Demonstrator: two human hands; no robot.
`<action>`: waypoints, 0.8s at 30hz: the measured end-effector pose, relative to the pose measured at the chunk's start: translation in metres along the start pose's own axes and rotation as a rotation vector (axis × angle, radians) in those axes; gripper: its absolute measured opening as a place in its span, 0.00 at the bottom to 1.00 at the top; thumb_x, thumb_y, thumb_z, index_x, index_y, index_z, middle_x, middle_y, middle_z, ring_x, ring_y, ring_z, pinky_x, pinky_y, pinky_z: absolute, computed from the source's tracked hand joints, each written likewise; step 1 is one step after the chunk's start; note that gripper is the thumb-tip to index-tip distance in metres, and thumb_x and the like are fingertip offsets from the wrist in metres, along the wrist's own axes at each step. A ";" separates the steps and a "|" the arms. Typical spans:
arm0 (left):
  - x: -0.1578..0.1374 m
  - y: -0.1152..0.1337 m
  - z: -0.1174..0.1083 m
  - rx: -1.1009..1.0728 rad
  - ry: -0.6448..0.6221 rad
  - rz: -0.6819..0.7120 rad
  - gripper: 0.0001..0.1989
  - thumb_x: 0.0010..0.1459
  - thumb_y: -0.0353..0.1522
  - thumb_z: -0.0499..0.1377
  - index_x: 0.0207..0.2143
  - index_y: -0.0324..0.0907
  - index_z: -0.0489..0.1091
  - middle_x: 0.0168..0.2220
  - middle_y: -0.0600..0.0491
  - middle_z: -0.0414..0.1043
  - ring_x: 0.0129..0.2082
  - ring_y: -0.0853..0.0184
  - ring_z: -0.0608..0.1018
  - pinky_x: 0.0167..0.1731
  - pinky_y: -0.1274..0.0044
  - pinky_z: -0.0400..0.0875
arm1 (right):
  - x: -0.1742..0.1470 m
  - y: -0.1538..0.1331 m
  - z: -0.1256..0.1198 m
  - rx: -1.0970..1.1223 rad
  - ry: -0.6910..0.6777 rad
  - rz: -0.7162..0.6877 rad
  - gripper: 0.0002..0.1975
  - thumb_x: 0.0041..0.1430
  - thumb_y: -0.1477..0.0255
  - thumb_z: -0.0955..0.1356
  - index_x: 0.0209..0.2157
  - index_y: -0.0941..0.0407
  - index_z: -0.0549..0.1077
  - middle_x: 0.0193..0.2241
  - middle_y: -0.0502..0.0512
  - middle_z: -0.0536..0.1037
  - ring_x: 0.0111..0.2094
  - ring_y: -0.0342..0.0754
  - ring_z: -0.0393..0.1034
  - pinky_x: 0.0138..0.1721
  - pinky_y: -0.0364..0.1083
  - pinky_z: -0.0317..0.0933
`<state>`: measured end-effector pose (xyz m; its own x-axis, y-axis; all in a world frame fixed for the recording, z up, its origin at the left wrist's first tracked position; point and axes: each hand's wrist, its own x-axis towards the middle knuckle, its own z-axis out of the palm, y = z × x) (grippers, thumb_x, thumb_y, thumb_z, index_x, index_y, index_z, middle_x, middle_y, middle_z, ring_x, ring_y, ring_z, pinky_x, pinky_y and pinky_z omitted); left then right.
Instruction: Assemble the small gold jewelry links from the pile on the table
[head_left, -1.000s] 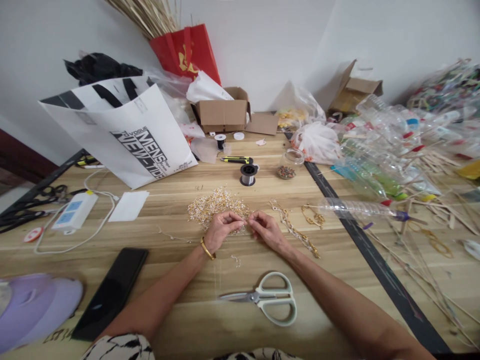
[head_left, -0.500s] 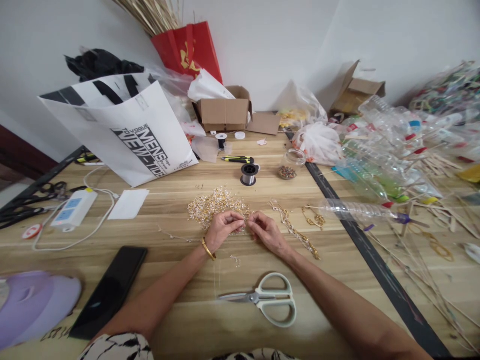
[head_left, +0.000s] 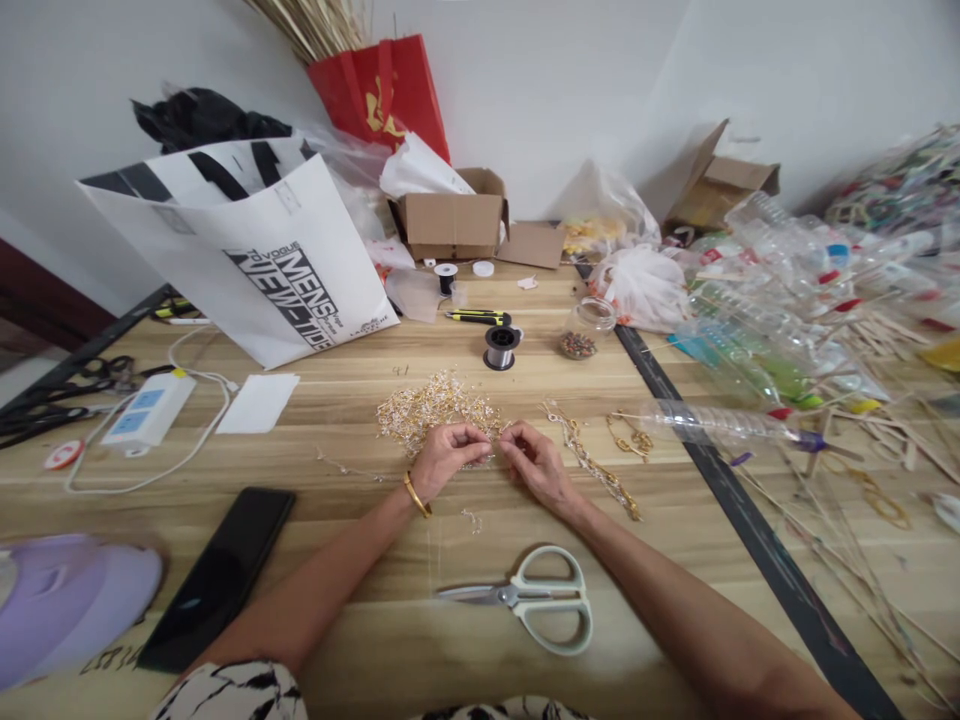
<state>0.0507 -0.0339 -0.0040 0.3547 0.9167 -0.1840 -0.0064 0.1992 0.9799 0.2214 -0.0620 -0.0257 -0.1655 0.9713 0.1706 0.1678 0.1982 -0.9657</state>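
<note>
My left hand point(head_left: 451, 458), with a gold bangle point(head_left: 417, 494) at the wrist, is closed in a pinch at the near edge of a pile of small gold and silvery beads point(head_left: 427, 410). Facing it, my right hand point(head_left: 536, 465) pinches too, its fingertips a small gap away. What the fingertips hold is too small to make out. To the right lie beaded strands point(head_left: 589, 460) and gold-coloured loops point(head_left: 632, 437). A short beaded piece point(head_left: 472, 520) rests below my hands. Closer to me are scissors point(head_left: 529, 597) with pale handles, lying slightly apart.
Beyond the pile stand a wire spool point(head_left: 500, 349), a utility knife point(head_left: 478, 317) and a jar of beads point(head_left: 579, 343). A phone point(head_left: 219, 578) and a power strip point(head_left: 148, 412) lie at left. Plastic bottles point(head_left: 750, 340) crowd the right. A white bag point(head_left: 300, 270) stands at back left.
The fingertips of my two hands have drawn slightly apart. Both hands stay pinched in almost the same place by the beads, and the view has shifted a little.
</note>
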 end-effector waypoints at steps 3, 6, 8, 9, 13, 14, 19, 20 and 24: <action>0.000 -0.001 0.000 -0.002 -0.025 0.000 0.11 0.41 0.33 0.66 0.26 0.34 0.73 0.21 0.54 0.72 0.21 0.74 0.71 0.26 0.81 0.67 | 0.000 0.001 0.000 -0.027 0.006 -0.029 0.10 0.59 0.63 0.64 0.30 0.56 0.67 0.24 0.51 0.67 0.23 0.43 0.61 0.21 0.41 0.56; 0.001 -0.003 0.000 0.011 -0.056 0.000 0.10 0.42 0.32 0.66 0.27 0.34 0.73 0.21 0.54 0.72 0.22 0.74 0.72 0.27 0.80 0.68 | -0.001 0.000 0.001 -0.057 0.009 -0.061 0.10 0.59 0.64 0.64 0.30 0.56 0.67 0.26 0.52 0.67 0.25 0.44 0.62 0.22 0.41 0.56; 0.001 -0.005 0.000 0.029 -0.071 0.008 0.10 0.42 0.32 0.66 0.27 0.35 0.73 0.22 0.54 0.72 0.22 0.73 0.72 0.28 0.80 0.68 | -0.001 0.000 0.001 -0.077 0.008 -0.085 0.10 0.60 0.64 0.64 0.30 0.56 0.68 0.26 0.52 0.67 0.26 0.44 0.62 0.23 0.41 0.56; 0.002 -0.006 0.000 0.042 -0.078 0.019 0.10 0.42 0.32 0.66 0.27 0.35 0.73 0.22 0.54 0.73 0.23 0.73 0.72 0.28 0.80 0.68 | -0.001 -0.001 0.001 -0.087 0.007 -0.099 0.10 0.60 0.65 0.64 0.30 0.56 0.68 0.26 0.52 0.68 0.27 0.44 0.62 0.24 0.42 0.56; 0.001 -0.009 0.000 0.124 -0.095 0.089 0.10 0.43 0.32 0.66 0.28 0.35 0.73 0.26 0.51 0.74 0.26 0.71 0.73 0.29 0.80 0.68 | -0.001 -0.001 0.000 -0.141 0.009 -0.172 0.09 0.60 0.66 0.64 0.31 0.56 0.70 0.27 0.53 0.68 0.28 0.45 0.63 0.26 0.43 0.57; 0.001 -0.009 0.001 0.153 -0.094 0.106 0.10 0.44 0.33 0.66 0.28 0.35 0.73 0.27 0.51 0.74 0.26 0.70 0.74 0.30 0.79 0.68 | -0.001 -0.001 -0.001 -0.154 0.006 -0.187 0.08 0.60 0.66 0.64 0.31 0.56 0.70 0.27 0.53 0.69 0.29 0.46 0.63 0.27 0.43 0.58; -0.001 -0.009 0.004 0.276 -0.049 0.162 0.07 0.46 0.31 0.64 0.26 0.35 0.72 0.25 0.52 0.73 0.25 0.71 0.73 0.28 0.80 0.67 | 0.000 -0.001 -0.002 -0.197 -0.024 -0.248 0.07 0.60 0.69 0.64 0.32 0.56 0.71 0.27 0.54 0.69 0.29 0.46 0.64 0.28 0.44 0.59; -0.001 -0.009 0.005 0.287 -0.041 0.172 0.06 0.46 0.31 0.63 0.26 0.35 0.72 0.25 0.52 0.73 0.25 0.71 0.73 0.28 0.80 0.67 | 0.000 -0.001 -0.001 -0.200 -0.020 -0.264 0.06 0.60 0.69 0.64 0.32 0.56 0.70 0.27 0.53 0.69 0.29 0.46 0.64 0.28 0.43 0.59; -0.001 -0.009 0.004 0.278 -0.044 0.181 0.06 0.48 0.31 0.62 0.26 0.35 0.71 0.24 0.53 0.72 0.25 0.72 0.71 0.27 0.81 0.65 | -0.002 -0.002 0.000 -0.198 0.050 -0.293 0.04 0.60 0.71 0.64 0.36 0.56 0.70 0.33 0.55 0.69 0.31 0.45 0.65 0.27 0.42 0.62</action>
<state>0.0544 -0.0379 -0.0120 0.4114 0.9114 -0.0077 0.1803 -0.0731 0.9809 0.2212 -0.0648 -0.0239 -0.1877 0.8739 0.4484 0.3065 0.4858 -0.8185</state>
